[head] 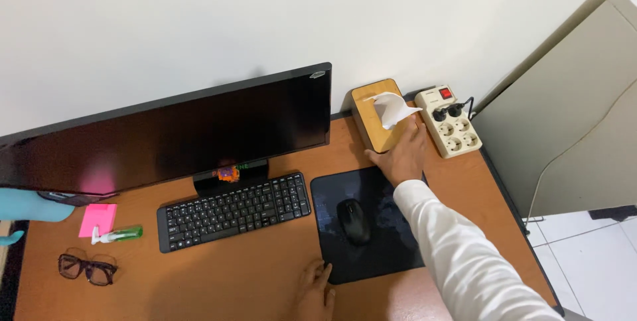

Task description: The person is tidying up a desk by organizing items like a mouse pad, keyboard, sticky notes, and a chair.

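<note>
A wooden tissue box (pixel 373 99) stands at the back of the desk with a white tissue (pixel 391 107) sticking out of its top. My right hand (pixel 403 155), in a white sleeve, reaches to the box; its fingertips touch the tissue's lower edge, and whether they pinch it cannot be seen. My left hand (pixel 314 292) rests flat on the desk at the front edge, beside the dark mouse pad (pixel 385 241), holding nothing. A black mouse (pixel 353 221) lies on the pad.
A black monitor (pixel 166 138) and black keyboard (pixel 233 211) fill the desk's middle. A white power strip (pixel 451 122) lies right of the box. Glasses (pixel 86 268), a pink sticky pad (pixel 98 219) and a small green spray bottle (pixel 118 233) sit at left. A grey cabinet (pixel 570 109) stands at right.
</note>
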